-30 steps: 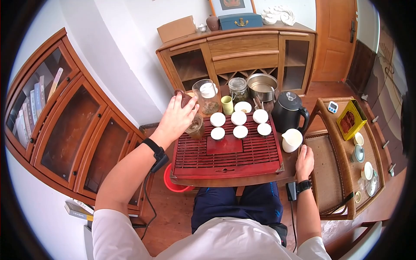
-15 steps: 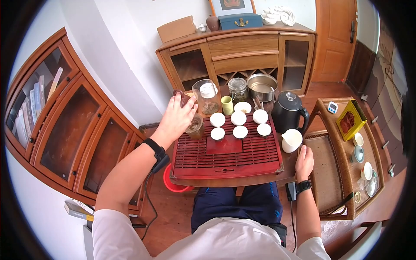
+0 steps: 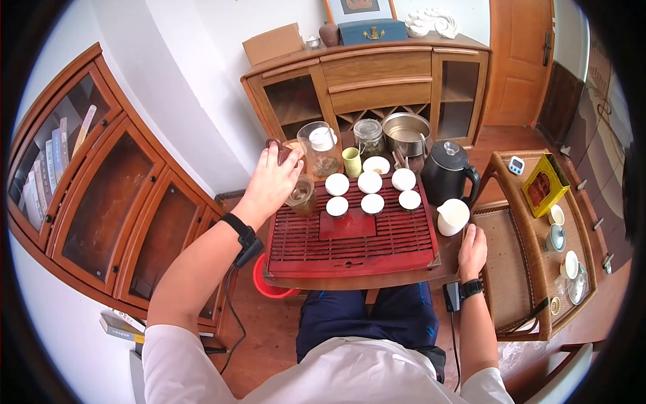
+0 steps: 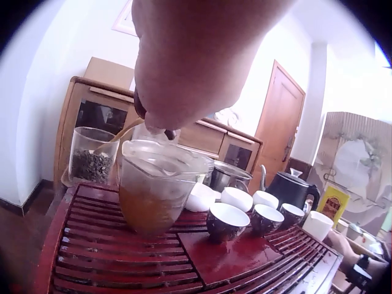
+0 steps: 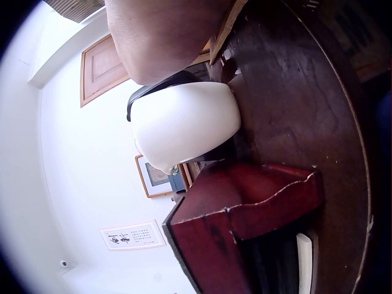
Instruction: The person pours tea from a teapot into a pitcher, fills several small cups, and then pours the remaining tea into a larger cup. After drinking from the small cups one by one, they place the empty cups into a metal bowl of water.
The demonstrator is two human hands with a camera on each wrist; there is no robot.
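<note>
My left hand [image 3: 272,180] grips a small dark brown object [image 3: 274,151] at the tray's back left corner; the fingers hide most of it. Just in front of that hand, a glass pitcher [image 4: 150,205] with amber liquid stands on the red slatted tea tray [image 3: 350,250]. Across the pitcher's top lies a clear strainer [image 4: 162,160]. Several small cups [image 3: 372,204], white inside, are set in two rows on the tray. My right hand [image 3: 474,250] rests at the table's right edge, beside a white pitcher [image 3: 453,217].
Behind the tray are a glass jar of dry leaves [image 3: 326,161], a green cup [image 3: 351,163], a clamp-lid jar [image 3: 369,138] and a steel pot [image 3: 406,137]. A black kettle [image 3: 447,174] stands back right. Right of the table is a wicker stand [image 3: 501,242]; a red basin [image 3: 272,279] sits below the table.
My left hand has shifted slightly left with the dark brown object. The right hand, cups and pitchers keep their places.
</note>
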